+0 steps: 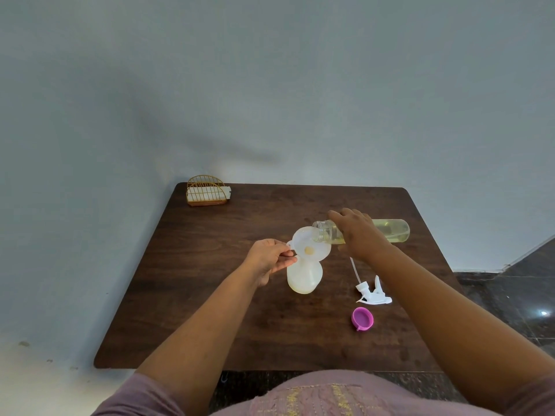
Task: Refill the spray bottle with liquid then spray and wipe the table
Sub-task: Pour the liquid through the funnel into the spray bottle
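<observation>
Brown table (pixel 210 295), hands (pixel 359 232) tilting unlabelled bottle (pixel 390 230), funnel (pixel 310 246)

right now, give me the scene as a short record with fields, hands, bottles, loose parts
left hand: pinches the funnel's tab
right hand: tips the refill bottle, mouth over the funnel
funnel: white, sits in the spray bottle's neck
spray bottle: upright on the table, head off
spray head: lying right of the spray bottle
pink cap: near the spray head, open side up
napkin holder: far left corner

Table (pixel 210 310) left, near half open; spray head (pixel 371 291), pink cap (pixel 362 318) clutter right.
</observation>
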Tool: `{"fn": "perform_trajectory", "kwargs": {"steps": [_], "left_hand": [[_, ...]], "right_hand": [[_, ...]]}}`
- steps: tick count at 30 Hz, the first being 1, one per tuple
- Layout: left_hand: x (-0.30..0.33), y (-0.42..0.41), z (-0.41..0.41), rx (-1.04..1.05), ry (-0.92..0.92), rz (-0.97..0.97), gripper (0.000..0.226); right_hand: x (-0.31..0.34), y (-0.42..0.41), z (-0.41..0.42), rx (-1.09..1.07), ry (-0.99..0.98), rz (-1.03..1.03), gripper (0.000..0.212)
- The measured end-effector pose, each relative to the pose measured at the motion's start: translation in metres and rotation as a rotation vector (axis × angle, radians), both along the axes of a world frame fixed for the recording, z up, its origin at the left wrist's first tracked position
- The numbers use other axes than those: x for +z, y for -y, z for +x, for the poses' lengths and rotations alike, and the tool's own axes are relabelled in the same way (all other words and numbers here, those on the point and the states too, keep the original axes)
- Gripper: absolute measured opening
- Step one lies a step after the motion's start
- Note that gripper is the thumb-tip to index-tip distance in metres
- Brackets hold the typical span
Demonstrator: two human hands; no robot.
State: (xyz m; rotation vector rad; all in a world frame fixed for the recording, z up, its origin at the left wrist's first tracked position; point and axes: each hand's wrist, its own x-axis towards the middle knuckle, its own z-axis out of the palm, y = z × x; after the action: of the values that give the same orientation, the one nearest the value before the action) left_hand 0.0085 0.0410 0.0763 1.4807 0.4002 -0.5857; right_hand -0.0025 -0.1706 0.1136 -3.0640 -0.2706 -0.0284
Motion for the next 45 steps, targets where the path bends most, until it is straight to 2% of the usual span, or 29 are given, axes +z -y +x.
{"fn": "perform_trajectory", "kwargs": {"steps": [45], "left_hand": [[0.0022, 0.0024, -0.0017, -0.014, -0.001, -0.001, 0.013]], "right_hand": [[0.0033, -0.0003, -0.0006, 0.001, 0.006, 0.003, 0.061]]}}
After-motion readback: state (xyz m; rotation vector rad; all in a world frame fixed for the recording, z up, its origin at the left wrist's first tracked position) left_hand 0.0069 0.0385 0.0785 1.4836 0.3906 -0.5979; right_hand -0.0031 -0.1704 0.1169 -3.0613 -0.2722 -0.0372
